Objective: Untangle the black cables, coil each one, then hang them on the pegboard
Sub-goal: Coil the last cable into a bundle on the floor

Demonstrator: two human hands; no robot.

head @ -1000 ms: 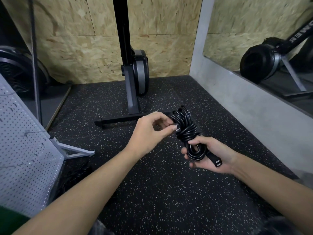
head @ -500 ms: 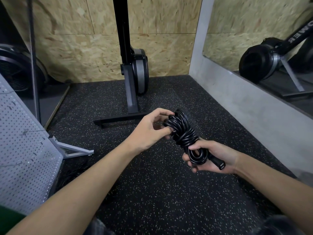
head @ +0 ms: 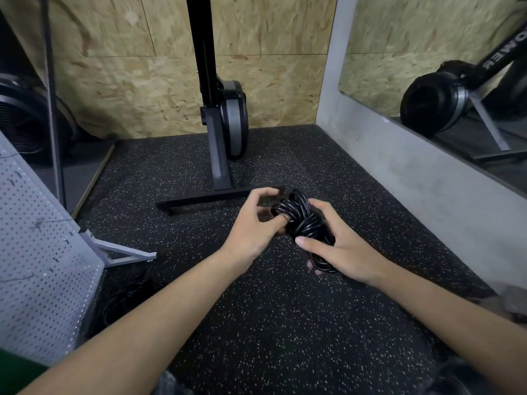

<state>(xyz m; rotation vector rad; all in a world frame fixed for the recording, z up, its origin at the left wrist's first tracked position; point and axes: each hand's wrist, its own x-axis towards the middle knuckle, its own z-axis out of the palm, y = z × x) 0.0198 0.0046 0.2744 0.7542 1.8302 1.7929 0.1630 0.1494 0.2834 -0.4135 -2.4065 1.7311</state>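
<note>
The right grip [head: 342, 252], a bare hand, covers the lower side of the black coiled cable bundle [head: 301, 216], so some loops are hidden. The left grip [head: 251, 229] is blurry at the fingers, and I cannot tell if it pinches a loop. The grey metal pegboard with small holes [head: 42, 252] is cut off at the left edge. Beside its foot lies a dark heap [head: 122, 295], too dim to tell.

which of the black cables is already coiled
The cable held in the right hand, wound into a tight bundle; the other cable lies loose on the floor beside the pegboard.
</note>
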